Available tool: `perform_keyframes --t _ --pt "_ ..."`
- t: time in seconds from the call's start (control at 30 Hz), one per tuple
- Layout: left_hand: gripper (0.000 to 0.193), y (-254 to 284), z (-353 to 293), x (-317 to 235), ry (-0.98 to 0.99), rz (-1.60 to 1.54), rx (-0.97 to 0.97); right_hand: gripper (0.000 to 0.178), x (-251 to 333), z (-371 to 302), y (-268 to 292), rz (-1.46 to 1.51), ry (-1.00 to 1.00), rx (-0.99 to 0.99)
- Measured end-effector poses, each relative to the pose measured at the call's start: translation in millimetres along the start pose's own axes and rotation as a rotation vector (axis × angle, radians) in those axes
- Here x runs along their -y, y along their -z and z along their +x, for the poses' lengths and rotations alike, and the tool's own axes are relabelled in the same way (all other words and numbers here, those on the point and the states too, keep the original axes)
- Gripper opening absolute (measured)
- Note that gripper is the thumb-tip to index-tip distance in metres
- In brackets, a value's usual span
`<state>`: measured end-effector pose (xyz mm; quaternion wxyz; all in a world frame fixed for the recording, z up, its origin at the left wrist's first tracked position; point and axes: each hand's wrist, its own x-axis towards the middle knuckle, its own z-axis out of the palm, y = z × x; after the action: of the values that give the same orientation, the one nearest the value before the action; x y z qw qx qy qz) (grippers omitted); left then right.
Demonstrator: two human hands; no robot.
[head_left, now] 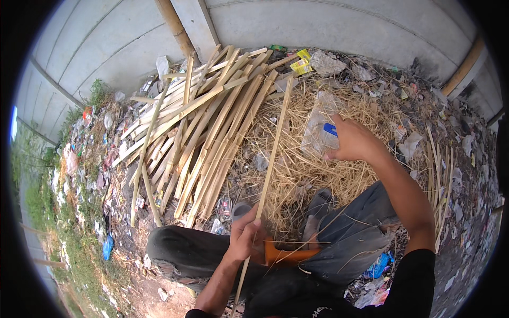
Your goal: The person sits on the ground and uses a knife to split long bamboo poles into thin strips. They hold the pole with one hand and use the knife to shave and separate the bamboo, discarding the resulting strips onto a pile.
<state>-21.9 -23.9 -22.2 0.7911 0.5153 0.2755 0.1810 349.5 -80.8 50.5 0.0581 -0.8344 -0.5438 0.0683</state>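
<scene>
My left hand [245, 236] is closed round a long, thin bamboo strip [275, 143]. The strip slants up from my lap, its far end reaching past the straw. Farther forward and to the right, my right hand [356, 139] grips a small blue object [330, 129]; only one end shows beyond the fingers, so its kind cannot be made out. That hand is above the loose straw-like shavings [297, 169], beside a clear plastic sheet [316, 119], and apart from the strip. Something orange [289, 255] lies between my bent legs.
A big pile of split bamboo strips [212, 122] lies ahead on the left. Several thinner strips [439, 180] rest at the right. Litter [103, 159] covers the ground around. A concrete wall [328, 24] with bamboo poles [177, 26] closes off the far side.
</scene>
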Motion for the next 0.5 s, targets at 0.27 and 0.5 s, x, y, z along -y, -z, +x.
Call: perform_keyframes --t 0.27,0.5 --pt "0.058 0 3 -6 0.029 -0.107 -0.002 0.049 78 -17 24 0.317 0.221 0.038" --pt "0.058 5 -3 0 0.038 -0.094 0.026 0.050 84 2 -5 0.370 0.269 0.043"
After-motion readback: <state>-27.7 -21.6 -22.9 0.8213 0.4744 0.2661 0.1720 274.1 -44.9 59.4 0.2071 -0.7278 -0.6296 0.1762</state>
